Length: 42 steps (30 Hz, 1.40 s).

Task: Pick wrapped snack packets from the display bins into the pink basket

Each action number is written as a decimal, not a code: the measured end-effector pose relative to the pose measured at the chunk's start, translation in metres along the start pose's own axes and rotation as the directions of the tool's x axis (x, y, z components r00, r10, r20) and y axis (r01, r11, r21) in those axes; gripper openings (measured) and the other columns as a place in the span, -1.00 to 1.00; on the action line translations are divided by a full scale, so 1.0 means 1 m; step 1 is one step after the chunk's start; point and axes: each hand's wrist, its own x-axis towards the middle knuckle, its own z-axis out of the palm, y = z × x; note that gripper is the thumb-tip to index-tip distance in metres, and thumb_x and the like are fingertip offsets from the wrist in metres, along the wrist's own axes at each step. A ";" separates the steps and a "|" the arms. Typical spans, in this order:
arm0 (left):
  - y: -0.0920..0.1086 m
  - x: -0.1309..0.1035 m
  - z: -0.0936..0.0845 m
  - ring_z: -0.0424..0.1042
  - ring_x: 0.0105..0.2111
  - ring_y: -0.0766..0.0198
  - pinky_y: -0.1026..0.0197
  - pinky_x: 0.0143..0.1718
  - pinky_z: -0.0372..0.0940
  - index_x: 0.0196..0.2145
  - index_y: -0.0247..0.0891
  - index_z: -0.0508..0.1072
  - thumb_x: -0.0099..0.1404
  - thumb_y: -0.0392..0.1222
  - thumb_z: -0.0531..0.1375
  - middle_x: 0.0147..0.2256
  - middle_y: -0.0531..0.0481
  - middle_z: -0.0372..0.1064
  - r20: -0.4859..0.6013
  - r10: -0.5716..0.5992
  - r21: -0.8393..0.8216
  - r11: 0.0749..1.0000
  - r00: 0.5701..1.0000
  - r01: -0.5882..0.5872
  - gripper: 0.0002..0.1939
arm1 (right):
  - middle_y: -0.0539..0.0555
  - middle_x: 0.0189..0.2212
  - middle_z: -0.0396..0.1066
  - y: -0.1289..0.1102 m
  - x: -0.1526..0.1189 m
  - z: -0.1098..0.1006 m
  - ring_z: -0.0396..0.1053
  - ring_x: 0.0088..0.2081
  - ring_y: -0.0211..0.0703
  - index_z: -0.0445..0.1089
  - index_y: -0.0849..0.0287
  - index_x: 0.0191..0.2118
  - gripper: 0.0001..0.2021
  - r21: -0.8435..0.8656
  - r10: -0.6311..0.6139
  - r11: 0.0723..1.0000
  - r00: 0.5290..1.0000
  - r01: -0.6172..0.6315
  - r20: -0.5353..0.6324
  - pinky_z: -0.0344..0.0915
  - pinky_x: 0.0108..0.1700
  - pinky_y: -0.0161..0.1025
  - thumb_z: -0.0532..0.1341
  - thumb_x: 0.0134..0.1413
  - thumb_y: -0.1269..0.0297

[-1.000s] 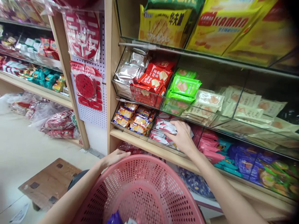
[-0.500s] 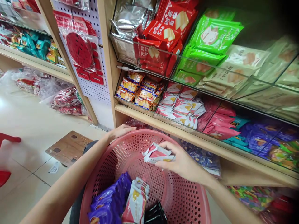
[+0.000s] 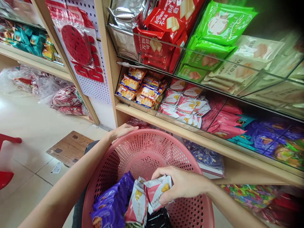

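Observation:
A pink perforated plastic basket (image 3: 144, 139) stands before me. My left hand (image 3: 123, 130) rests on its far left rim, with the fingertips laid over the edge. Inside the basket my right hand (image 3: 175, 185) grips red-and-white snack packets (image 3: 158, 192) between thumb and fingers. They touch similar red-and-white packets (image 3: 137, 201) lying in the basket. A row of purple cookie packets (image 3: 111, 202) leans along the left side. Black packets (image 3: 159, 219) lie below my right hand, partly hidden.
Shelf bins ahead hold orange biscuit packets (image 3: 129, 83), more red-and-white packets (image 3: 187, 104), red bags (image 3: 163, 34) and green bags (image 3: 213, 28). A wooden board (image 3: 68, 148) lies on the floor at left, near a red plastic stool (image 3: 6, 177). Bagged goods (image 3: 66, 96) sit on a low shelf.
My right hand has lowered the red-and-white packets toward me, down beside the similar packets in the basket. My left hand stays on the rim. The view has shifted slightly.

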 end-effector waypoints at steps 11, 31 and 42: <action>0.000 -0.003 0.000 0.41 -0.46 0.18 0.20 -0.42 0.30 -0.43 -0.31 0.50 0.03 0.25 0.14 -0.49 -0.02 0.47 -0.026 0.034 0.010 0.999 0.999 -0.033 -0.49 | -0.07 -0.36 0.31 -0.020 0.028 0.025 0.23 -0.40 -0.27 0.34 0.07 -0.09 -0.35 -0.396 0.006 0.915 0.981 0.072 0.193 0.13 -0.39 -0.37 0.34 -0.43 -0.07; 0.001 -0.002 -0.001 0.41 -0.42 0.16 0.21 -0.41 0.27 -0.38 -0.34 0.50 0.05 0.27 0.10 -0.44 -0.05 0.48 -0.010 0.060 0.063 0.996 0.998 -0.059 -0.45 | 0.01 -0.05 0.17 -0.008 0.015 0.058 0.20 -0.03 -0.13 0.20 0.04 0.03 -0.38 -0.258 -0.149 0.960 0.975 0.103 -0.166 0.11 0.01 -0.28 0.32 -0.24 0.13; 0.008 -0.008 0.000 0.42 -0.39 0.15 0.21 -0.37 0.28 -0.34 -0.33 0.51 0.06 0.30 0.06 -0.40 -0.08 0.49 -0.002 0.017 0.080 0.997 1.000 -0.016 -0.40 | 0.16 0.29 -0.33 0.012 0.017 0.077 -0.37 0.27 0.05 -0.29 0.16 0.26 -0.09 -0.211 -0.051 0.977 0.992 0.026 -0.114 -0.28 0.25 -0.04 0.18 -0.11 -0.09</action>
